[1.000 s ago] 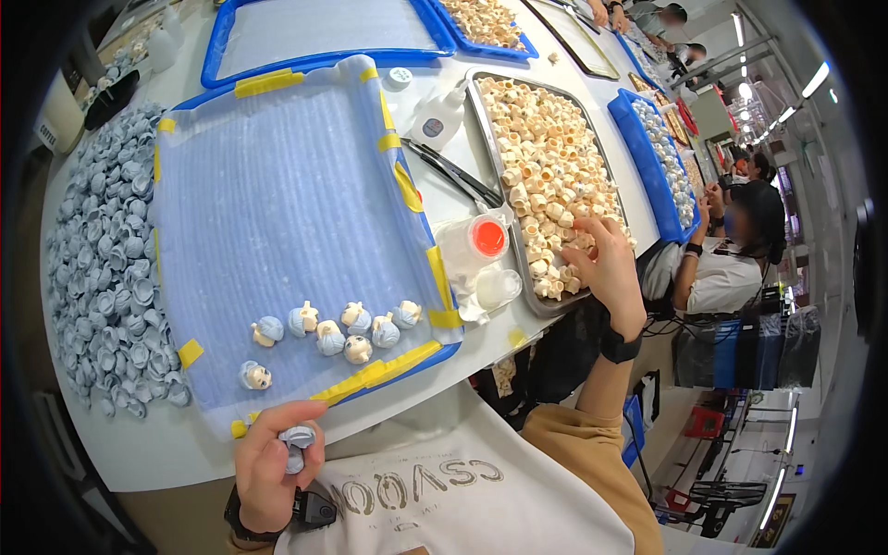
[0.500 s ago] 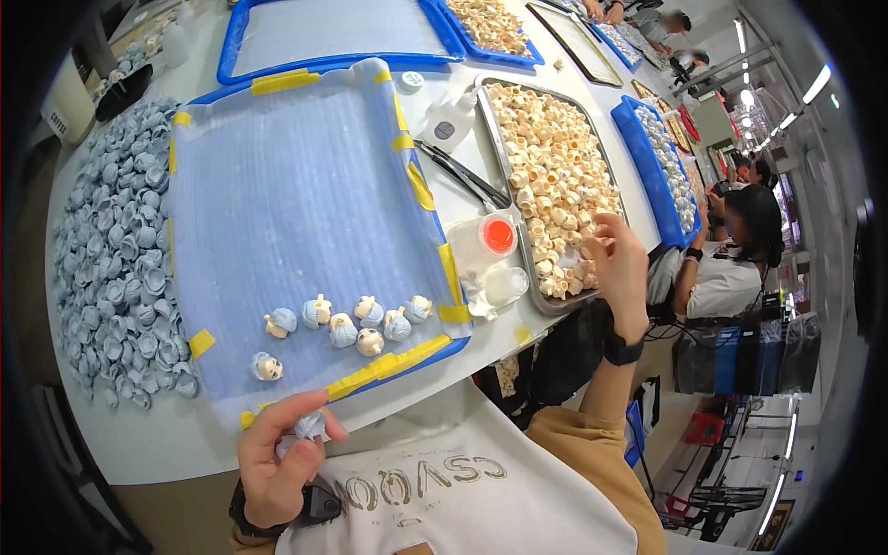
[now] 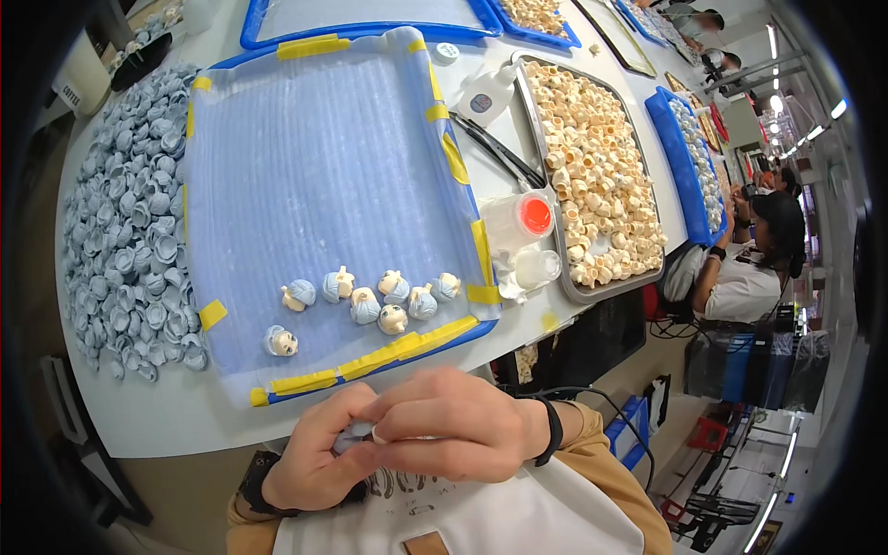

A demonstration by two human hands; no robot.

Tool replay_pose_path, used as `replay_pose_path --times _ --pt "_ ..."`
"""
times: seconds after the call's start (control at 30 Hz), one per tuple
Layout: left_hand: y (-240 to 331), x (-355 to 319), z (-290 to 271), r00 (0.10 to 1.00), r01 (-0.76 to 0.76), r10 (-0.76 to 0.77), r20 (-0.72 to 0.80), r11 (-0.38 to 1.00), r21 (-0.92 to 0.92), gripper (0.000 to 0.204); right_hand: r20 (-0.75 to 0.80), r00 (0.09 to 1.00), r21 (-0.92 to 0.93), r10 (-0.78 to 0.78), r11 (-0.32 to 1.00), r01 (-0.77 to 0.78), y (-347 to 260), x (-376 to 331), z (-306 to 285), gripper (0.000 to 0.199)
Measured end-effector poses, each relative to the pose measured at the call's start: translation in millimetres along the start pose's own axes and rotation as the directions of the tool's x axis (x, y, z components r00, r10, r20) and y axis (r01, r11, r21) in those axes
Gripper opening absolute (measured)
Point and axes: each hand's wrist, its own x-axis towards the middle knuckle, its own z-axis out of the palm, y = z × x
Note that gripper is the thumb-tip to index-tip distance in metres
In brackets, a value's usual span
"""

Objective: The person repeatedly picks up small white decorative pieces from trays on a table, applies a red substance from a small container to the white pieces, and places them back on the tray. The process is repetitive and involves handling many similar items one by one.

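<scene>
Your left hand (image 3: 319, 455) and right hand (image 3: 458, 425) now meet before you.
Left fingers grip a blue-grey shell (image 3: 351, 437); right fingers curl against them, their hold hidden. That right hand has left the metal tray (image 3: 590, 295) of cream pieces (image 3: 592, 157); eight little heads (image 3: 364, 306) remain on the blue sheet (image 3: 314, 185).

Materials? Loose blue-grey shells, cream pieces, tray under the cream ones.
Blue-grey shells: probably moulded plastic, matte; thin walls, repeated shapes, dull surface.
Cream pieces: likely plastic or soft vinyl, satin; smooth, hollow, repeated shapes.
Tray: likely metal, perhaps stainless steel; grey rim with soft sheen.
</scene>
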Motion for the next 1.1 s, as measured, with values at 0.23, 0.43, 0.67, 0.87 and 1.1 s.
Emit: replay_pose_path --times 0.23,0.43,0.67,0.87,1.1 --pt "5 1 -1 0.995 0.097 -0.093 0.043 0.990 -0.100 0.036 0.092 0.988 -0.097 0.121 0.989 -0.112 0 3 -9 0.037" --pt "-6 4 -7 0.993 -0.105 0.102 0.052 0.993 0.058 0.038 0.113 0.991 -0.163 0.068 0.985 -0.049 -6 1 -25 0.035" --pt "10 -4 -3 0.983 0.127 -0.149 -0.111 0.975 -0.183 0.039 -0.429 0.891 -0.723 0.147 0.536 -0.436 6 -8 -96 0.030" --pt "8 -3 1 0.980 0.118 -0.138 -0.142 0.983 -0.144 0.041 -0.185 0.972 -0.856 0.147 0.462 -0.233 23 -9 -104 0.028" --pt "10 -2 -1 0.976 0.127 -0.151 -0.159 0.980 -0.153 0.041 -0.223 0.963 -0.831 0.150 0.487 -0.268 27 -10 -103 0.025"
